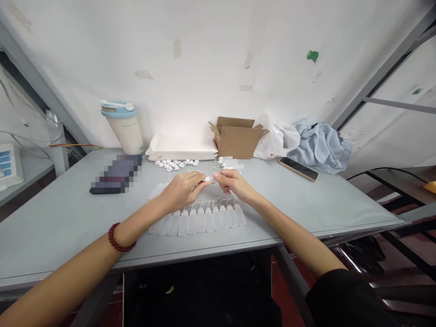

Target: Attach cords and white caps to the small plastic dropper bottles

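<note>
My left hand [185,188] and my right hand [233,184] meet above the middle of the table, both closed in a pinch. Between their fingertips is a small white-capped plastic bottle [209,179], mostly hidden by the fingers. Just below the hands lies a row of translucent flat bottles [200,221], side by side, with thin white tubes or strings at their upper ends. Behind the hands is a loose group of small white caps [173,164]. A few more bottles [229,161] lie behind my right hand, partly covered by it.
At the back stand a blue-lidded cup [124,129], a stack of white trays [184,147], an open cardboard box [238,138], a white plastic bag [275,138] and a crumpled blue cloth [316,143]. A phone [299,168] lies right; a blurred dark item [117,175] lies left.
</note>
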The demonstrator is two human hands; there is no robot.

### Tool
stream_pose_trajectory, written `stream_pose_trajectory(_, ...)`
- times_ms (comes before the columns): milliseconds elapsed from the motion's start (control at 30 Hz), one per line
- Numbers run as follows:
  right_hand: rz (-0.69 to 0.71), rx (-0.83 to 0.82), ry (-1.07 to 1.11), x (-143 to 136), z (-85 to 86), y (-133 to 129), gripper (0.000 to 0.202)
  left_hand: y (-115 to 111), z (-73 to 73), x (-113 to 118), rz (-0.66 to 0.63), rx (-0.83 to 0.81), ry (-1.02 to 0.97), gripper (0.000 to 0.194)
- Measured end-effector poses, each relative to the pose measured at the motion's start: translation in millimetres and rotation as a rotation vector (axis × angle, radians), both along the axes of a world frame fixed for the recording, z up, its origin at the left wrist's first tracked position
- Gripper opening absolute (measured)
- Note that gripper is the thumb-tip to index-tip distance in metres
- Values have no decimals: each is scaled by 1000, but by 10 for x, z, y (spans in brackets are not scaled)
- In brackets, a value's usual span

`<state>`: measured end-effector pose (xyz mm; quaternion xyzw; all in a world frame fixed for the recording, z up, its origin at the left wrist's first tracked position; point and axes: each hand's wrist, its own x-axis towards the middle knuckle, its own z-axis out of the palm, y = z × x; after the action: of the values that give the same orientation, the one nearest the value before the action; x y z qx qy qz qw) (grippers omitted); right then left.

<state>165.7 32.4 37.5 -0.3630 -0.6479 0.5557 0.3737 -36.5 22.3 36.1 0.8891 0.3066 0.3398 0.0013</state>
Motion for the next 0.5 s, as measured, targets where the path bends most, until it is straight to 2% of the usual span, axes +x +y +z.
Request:
stream_pose_trajectory(67, -68, 106, -52, 40, -16, 50, 41, 37, 25, -31, 65, -71, -46, 27)
stream_pose_trajectory(200, -355, 523, -318, 203, -99, 249, 35, 156, 90, -155, 286, -241, -161, 26)
stream_pose_trajectory(267, -436, 660, -422, 296, -151, 380, 36, 231, 121, -240, 384, -340, -233, 23)
stream_pose_trajectory(367, -506, 757, -550, 408, -211, 575, 37, 340, 146, -370, 485, -416, -277, 21)
stream_pose_trajectory(500, -529, 734, -654, 491, -251, 780, 36, 469, 108, -521, 562, -413, -275, 21)
